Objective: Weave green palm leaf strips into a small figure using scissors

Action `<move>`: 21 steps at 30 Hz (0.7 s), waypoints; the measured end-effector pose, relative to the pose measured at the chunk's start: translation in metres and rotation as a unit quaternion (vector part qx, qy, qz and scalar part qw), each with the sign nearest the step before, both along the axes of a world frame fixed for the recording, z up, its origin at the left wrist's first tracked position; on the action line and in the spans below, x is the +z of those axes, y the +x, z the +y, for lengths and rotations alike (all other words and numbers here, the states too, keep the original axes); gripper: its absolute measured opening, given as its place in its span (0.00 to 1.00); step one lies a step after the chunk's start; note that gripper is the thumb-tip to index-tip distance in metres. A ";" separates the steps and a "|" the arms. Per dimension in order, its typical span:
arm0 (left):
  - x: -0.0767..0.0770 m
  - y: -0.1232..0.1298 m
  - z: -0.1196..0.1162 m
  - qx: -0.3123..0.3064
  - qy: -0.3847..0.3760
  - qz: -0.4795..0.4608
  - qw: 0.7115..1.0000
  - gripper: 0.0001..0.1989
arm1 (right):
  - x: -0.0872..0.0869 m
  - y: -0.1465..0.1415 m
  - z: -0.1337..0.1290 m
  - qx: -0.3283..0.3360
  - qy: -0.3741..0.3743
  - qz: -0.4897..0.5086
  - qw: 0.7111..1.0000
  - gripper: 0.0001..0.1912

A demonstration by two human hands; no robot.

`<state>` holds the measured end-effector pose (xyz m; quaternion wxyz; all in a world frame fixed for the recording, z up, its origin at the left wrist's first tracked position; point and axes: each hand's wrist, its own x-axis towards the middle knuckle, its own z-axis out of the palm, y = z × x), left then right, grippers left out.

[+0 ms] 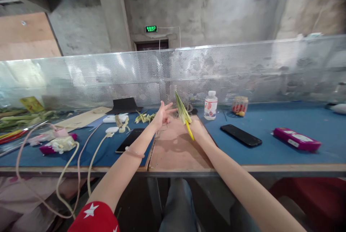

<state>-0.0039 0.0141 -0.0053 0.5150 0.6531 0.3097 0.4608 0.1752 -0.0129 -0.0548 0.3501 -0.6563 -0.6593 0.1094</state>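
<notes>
Over the middle of the table, my right hand is closed round a green leafy piece, which points up and to the left. A yellow strip sticks out below it on the near side of the hand. To the left, my left hand has its fingers spread and nothing clearly in it; its fingertips reach toward the leafy piece. Both hands are above a bare wooden board set between two blue table surfaces. Thin dark wire lies behind my right hand.
A white bottle, a glass jar, a black phone and a magenta pack stand or lie right. Left are a dark tablet, cables, plant scraps and green stalks. A perforated metal screen runs behind.
</notes>
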 end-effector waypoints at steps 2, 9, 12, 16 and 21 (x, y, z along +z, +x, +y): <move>-0.003 0.003 0.001 -0.007 -0.016 0.012 1.000 0.42 | 0.000 0.000 0.000 0.000 0.000 -0.004 1.000 0.16; -0.016 0.015 0.004 -0.010 -0.033 0.075 0.997 0.40 | 0.002 0.000 -0.005 0.013 0.001 -0.021 1.000 0.16; -0.021 0.018 0.006 0.044 0.028 0.139 0.989 0.35 | 0.003 0.001 -0.007 0.007 -0.001 -0.024 1.000 0.17; -0.028 0.016 0.008 0.128 0.142 0.219 0.957 0.19 | 0.004 0.001 -0.008 -0.001 -0.001 -0.029 1.000 0.17; -0.030 0.011 0.008 0.202 0.322 0.311 0.871 0.05 | 0.003 0.002 -0.007 0.003 0.008 -0.042 0.999 0.17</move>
